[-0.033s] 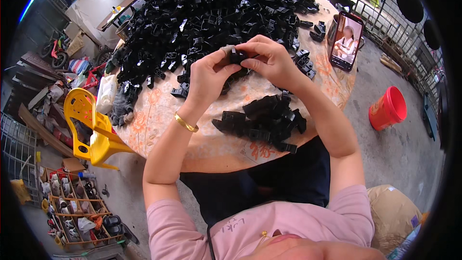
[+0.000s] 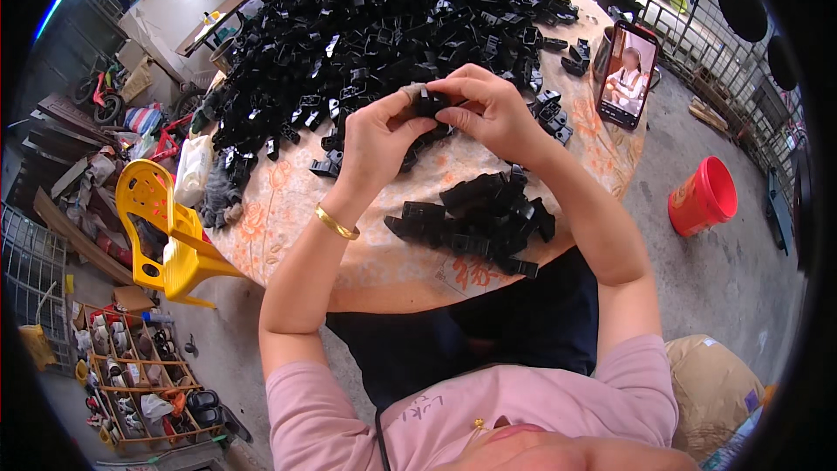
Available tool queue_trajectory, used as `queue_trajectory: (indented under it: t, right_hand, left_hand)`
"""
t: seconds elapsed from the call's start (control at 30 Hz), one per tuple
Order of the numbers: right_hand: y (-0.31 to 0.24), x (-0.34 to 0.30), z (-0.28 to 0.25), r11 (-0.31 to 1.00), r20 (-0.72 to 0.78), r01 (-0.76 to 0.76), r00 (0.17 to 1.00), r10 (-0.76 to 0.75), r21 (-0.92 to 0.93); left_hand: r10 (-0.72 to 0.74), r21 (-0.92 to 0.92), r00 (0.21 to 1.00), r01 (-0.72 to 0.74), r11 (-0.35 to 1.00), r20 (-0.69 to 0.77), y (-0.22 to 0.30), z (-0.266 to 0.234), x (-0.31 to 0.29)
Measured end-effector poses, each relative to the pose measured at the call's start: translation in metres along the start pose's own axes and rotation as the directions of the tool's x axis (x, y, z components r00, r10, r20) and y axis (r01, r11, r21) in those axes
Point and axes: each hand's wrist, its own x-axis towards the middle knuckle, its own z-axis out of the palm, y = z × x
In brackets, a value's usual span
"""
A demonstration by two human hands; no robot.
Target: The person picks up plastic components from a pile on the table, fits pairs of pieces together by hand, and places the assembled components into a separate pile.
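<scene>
A small black plastic part (image 2: 431,103) is pinched between my two hands above the table. My left hand (image 2: 377,137) grips it from the left with thumb and fingers; something pale seems to cover a left fingertip. From the right, my right hand (image 2: 493,113) holds the same part between thumb and fingertips. The fingers partly hide its shape. Just beyond my hands spreads a large heap of black plastic parts (image 2: 392,26). A smaller pile of black parts (image 2: 479,220) lies between my forearms, close to the table's near edge.
The round table has a floral cloth (image 2: 270,249). A phone (image 2: 628,74) stands upright at its right side. On the floor are a red bucket (image 2: 703,196) at right and a tan sack (image 2: 711,379) lower right. A yellow chair (image 2: 183,266) and shoe rack (image 2: 144,366) are at left.
</scene>
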Motion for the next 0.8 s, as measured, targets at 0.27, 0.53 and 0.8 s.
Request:
queue_trajectory:
  t: [0.27, 0.53, 0.8]
  right_hand:
    - [0.001, -0.001, 0.003, 0.994, -0.112, -0.087, 0.989, 0.095, 0.070]
    - [0.000, 0.003, -0.015, 0.986, 0.043, -0.133, 0.991, 0.129, 0.101]
    - [-0.011, -0.005, -0.057, 0.944, -0.007, -0.265, 0.963, 0.269, -0.196]
  left_hand:
    - [0.228, 0.160, 0.972, -0.216, 0.963, -0.060, 0.005, 0.019, -0.008]
    - [0.175, 0.102, 0.982, -0.167, 0.981, -0.074, 0.007, 0.019, -0.009]
    - [-0.041, -0.122, 0.961, 0.077, 0.990, 0.274, -0.011, 0.032, -0.016]
